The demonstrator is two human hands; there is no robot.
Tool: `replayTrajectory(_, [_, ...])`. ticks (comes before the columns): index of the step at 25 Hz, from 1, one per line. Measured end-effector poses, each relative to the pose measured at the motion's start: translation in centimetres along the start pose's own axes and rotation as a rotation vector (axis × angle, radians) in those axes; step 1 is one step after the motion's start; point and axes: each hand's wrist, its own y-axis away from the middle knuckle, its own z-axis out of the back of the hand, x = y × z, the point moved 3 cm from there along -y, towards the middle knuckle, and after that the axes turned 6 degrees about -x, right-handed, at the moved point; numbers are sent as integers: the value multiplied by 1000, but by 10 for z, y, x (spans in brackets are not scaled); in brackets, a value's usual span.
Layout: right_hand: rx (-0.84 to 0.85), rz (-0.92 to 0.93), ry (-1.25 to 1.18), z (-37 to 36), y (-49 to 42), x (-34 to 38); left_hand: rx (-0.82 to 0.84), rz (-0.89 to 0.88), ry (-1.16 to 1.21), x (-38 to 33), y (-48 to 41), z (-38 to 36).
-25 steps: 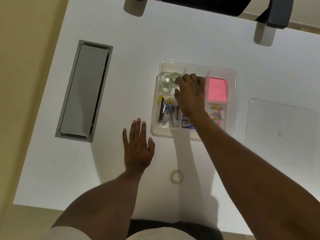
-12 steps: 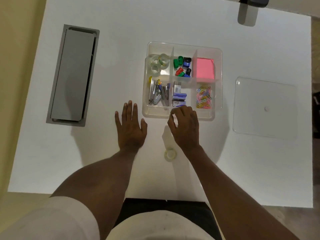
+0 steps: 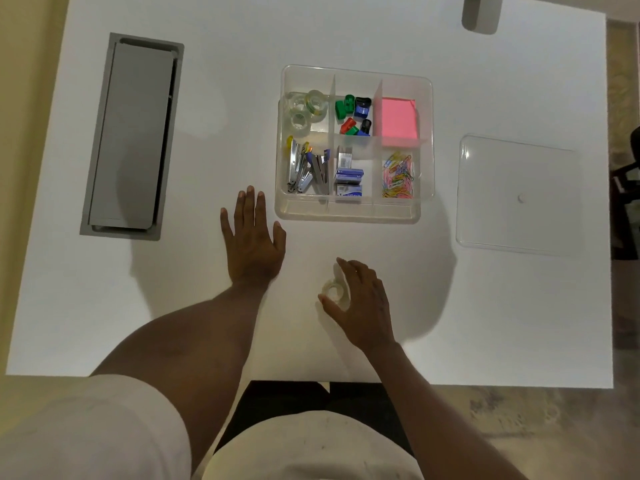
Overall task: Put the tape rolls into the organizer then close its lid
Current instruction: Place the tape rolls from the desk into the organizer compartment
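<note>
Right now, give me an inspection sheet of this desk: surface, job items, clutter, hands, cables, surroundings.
Surface: white table, flat, with a grey hatch cover set into it at the left.
Job's things: clear organizer open; three tape rolls in its back left compartment; one tape roll on the table near the front edge; clear lid lying flat to the right of the organizer.
Clutter: staplers, sharpeners, pink notes, staple boxes and paper clips, all inside compartments.
Grippers: left hand flat on the table, empty; right hand curled around the loose tape roll.
Cables: nothing seen.
Surroundings: chair part beyond the far edge.
</note>
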Motion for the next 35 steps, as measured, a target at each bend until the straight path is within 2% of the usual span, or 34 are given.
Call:
replayTrajectory(5, [53,69,2,-7,6,1,-9,-3,11,1,0,0])
replayTrajectory(9, [-81,75,-92,5,-15,18,1,-6,5,0,0,1])
replayTrajectory(12, [-181,106,-157,19,-53,40,13,0,-3,1,-1,-1])
replayTrajectory(21, [-325,178,-256,61,-215,89,65,18,-22,1,-3,-1])
replayTrajectory(25, [-373,218,-32,65,-268,105,90,33,-43,1,-4,-2])
replayTrajectory(30, [-233,223,405,52,-315,110,77,19,-28,1,-3,-2])
replayTrajectory(35, [-162,208,558,44,-327,108,98,33,-25,1,-4,-3])
